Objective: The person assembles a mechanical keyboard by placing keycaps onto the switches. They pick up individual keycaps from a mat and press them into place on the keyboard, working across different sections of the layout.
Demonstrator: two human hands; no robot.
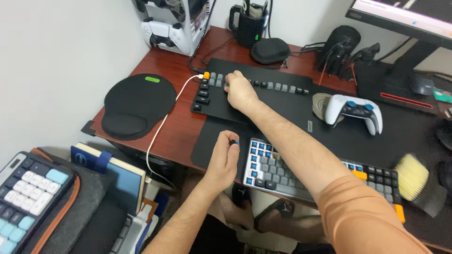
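Head view:

- Reddish-brown wooden desk (181,124), glossy, pushed into a corner against plain white walls.
- Large black matte desk mat (282,113) spread over most of the top, flat and smooth.
- Round black mouse pad (139,101) with a padded wrist rest and a small green tag, lying on the bare wood at the left.
- Keycaps (263,84) laid out on the mat in rows, black and grey, squarish, with one orange cap at the corner near a white cable (162,124) trailing off the desk edge.
- Right hand (240,89) stretched far forward, knuckles up, fingers curled down onto the row of keycaps; what the fingertips grip, hidden.
- Left hand (225,157) at the near desk edge, fingers pinched narrow on a small dark keycap puller (234,139) with a blue tip.
- Stripped keyboard (268,169) just right of the left hand, grey frame, blue switch stems exposed, a few grey, black and orange caps left on it, partly under the right forearm.
- White game controller (355,110) with blue accents, rounded plastic, resting on the mat beside a coiled cord.
- Yellow-bristled brush (412,176), soft and blurred, at the right edge.
- Second keyboard (26,197), white and pale blue caps, on a grey felt sleeve low at the left beside books.
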